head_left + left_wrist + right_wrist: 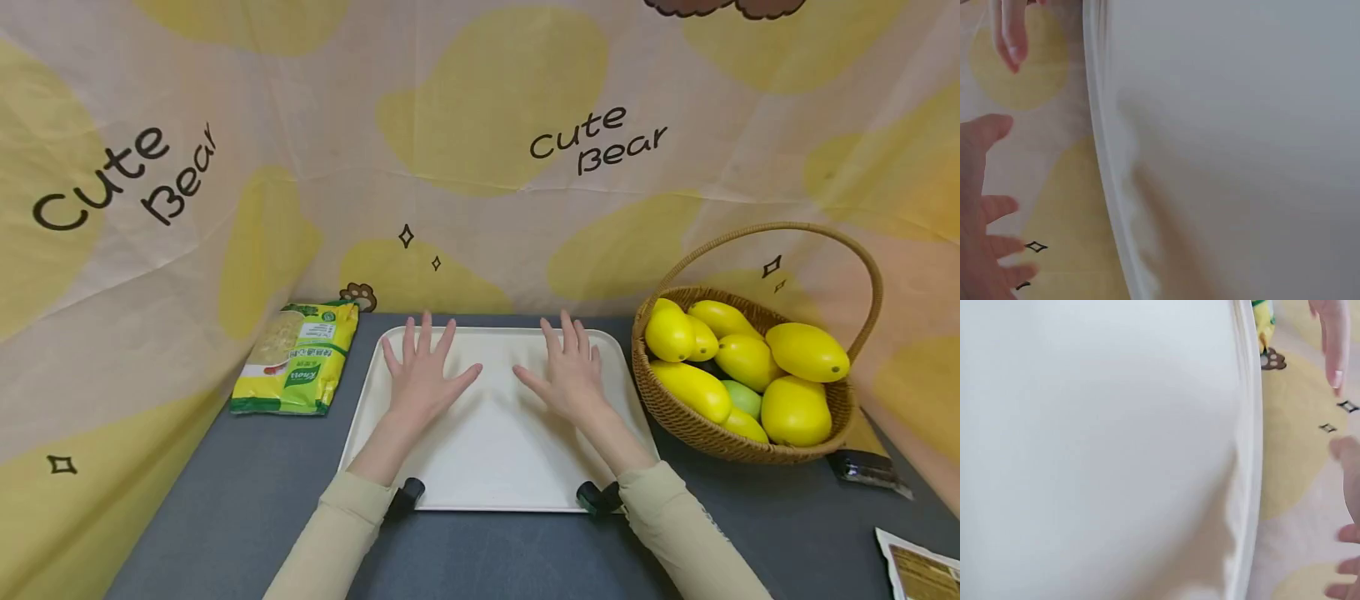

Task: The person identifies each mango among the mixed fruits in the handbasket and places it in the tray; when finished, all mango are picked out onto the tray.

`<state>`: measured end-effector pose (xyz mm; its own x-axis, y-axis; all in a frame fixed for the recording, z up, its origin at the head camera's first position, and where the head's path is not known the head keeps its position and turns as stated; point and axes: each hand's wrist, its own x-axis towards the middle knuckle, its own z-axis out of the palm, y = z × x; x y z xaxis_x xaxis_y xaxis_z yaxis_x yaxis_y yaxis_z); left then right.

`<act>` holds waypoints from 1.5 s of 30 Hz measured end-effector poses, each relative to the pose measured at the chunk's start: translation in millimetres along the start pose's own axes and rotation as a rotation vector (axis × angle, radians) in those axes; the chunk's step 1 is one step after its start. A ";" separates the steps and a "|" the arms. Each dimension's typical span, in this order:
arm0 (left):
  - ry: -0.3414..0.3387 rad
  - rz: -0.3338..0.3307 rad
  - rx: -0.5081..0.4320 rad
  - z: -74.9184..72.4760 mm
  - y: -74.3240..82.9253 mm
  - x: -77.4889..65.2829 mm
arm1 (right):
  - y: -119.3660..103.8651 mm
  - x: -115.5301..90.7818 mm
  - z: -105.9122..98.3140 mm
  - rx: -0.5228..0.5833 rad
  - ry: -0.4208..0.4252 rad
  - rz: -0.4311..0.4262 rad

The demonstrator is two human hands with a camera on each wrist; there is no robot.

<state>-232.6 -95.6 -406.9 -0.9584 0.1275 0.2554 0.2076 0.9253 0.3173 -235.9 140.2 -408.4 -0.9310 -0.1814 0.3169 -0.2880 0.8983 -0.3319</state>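
Note:
Both hands hover over a white rectangular tray [495, 467] with a low raised rim. My left hand [422, 379] is above the tray's left half, fingers spread and straight, holding nothing. Over the right half, my right hand [572, 377] is likewise spread and holds nothing. The thumbs point toward each other with a gap between them. In the left wrist view the left hand [985, 219] shows at the left edge, and its shadow falls on the tray [1241, 125]. The right wrist view has the right hand [1349, 519] at its right edge.
Left of the tray lies a yellow-green Knorr packet [296, 358]. A wicker basket [720, 437] with a tall handle, full of yellow fruit and a green one, stands at the right. Beyond it are a dark-ended packet [870, 467] and another packet [922, 571]. A printed cloth [465, 108] hangs behind.

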 end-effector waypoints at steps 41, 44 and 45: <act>-0.622 0.066 -0.293 -50.4 -133.3 -112.8 | 83.9 -36.5 -153.4 -0.169 -0.090 0.110; -0.625 0.082 -0.286 -49.6 -133.5 -110.0 | 83.5 -38.4 -155.4 -0.147 -0.074 0.117; -0.626 0.087 -0.272 -48.7 -133.9 -108.7 | 83.3 -39.5 -156.5 -0.134 -0.069 0.124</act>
<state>-146.7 -250.8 -432.7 -0.8515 0.4556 -0.2595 0.2524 0.7899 0.5588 -188.0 284.8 -309.4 -0.9720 -0.0892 0.2173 -0.1422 0.9599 -0.2418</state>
